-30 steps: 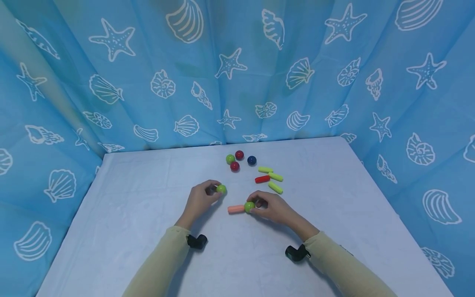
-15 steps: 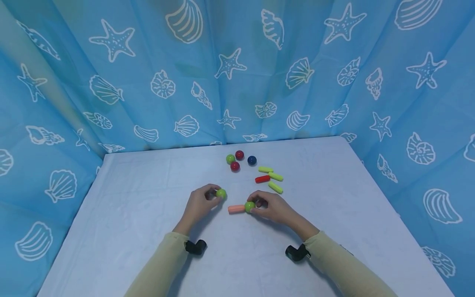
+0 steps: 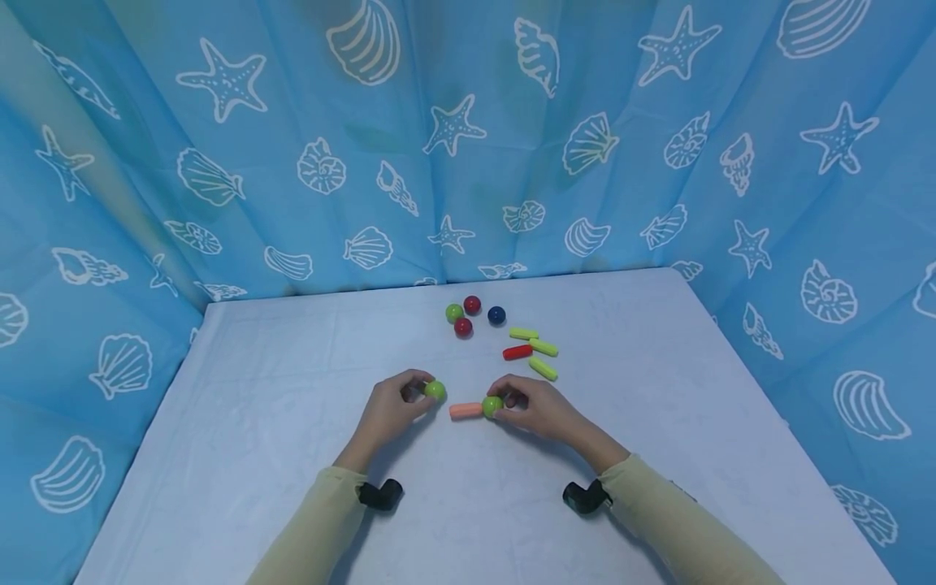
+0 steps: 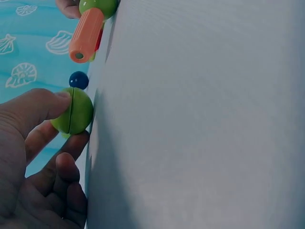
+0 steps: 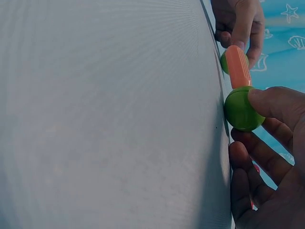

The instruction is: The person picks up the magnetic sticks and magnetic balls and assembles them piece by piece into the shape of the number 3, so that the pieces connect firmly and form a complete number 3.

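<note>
One orange stick (image 3: 465, 411) lies on the white table (image 3: 292, 357) between the two hands, its right end touching a green ball (image 3: 493, 407). The right hand (image 3: 541, 409) pinches that ball between thumb and fingers, partly closed. The left hand (image 3: 387, 413), also partly closed, pinches a second green ball (image 3: 435, 391) near the stick's free end, apart from it; whether this ball touches the table I cannot tell.

Farther back are four more balls: one green, two red balls (image 3: 472, 305) and one dark blue ball (image 3: 496, 315), making six in all. To their right lie four sticks: one red stick (image 3: 517, 352) and three yellow-green sticks (image 3: 543, 369); with the orange, five.

The left wrist view shows a hole in the orange stick's free end and a groove across the left hand's ball, neither visible from the head. Only the head view shows all six balls.
</note>
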{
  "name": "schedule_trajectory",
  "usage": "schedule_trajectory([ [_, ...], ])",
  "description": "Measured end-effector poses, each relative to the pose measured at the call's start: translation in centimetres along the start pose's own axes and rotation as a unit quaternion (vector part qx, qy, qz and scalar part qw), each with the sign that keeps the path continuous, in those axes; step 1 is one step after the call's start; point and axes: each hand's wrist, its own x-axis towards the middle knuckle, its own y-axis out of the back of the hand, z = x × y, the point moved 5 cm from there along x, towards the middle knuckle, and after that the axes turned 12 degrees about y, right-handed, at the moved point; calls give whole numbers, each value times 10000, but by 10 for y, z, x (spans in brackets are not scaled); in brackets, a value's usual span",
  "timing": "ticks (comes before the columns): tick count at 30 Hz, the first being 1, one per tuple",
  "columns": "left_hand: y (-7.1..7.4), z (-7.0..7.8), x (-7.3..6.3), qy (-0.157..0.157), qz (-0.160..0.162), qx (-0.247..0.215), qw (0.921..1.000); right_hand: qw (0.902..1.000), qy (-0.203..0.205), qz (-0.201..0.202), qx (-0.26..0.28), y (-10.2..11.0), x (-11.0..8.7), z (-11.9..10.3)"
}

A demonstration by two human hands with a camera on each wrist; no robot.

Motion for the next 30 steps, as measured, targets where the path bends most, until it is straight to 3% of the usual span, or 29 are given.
schedule_trajectory([
  [10,1,-5,-2,-53,-338,33,9994,9999,-18,-55,-83,1,0,-1],
  [17,1,-7,-4,-279,-593,-26,9978,10000,-24,-76,-11,1,1,0],
  [30,0,-6,-8,-464,-763,-28,9960,9999,-50,-75,57,0,2,3],
])
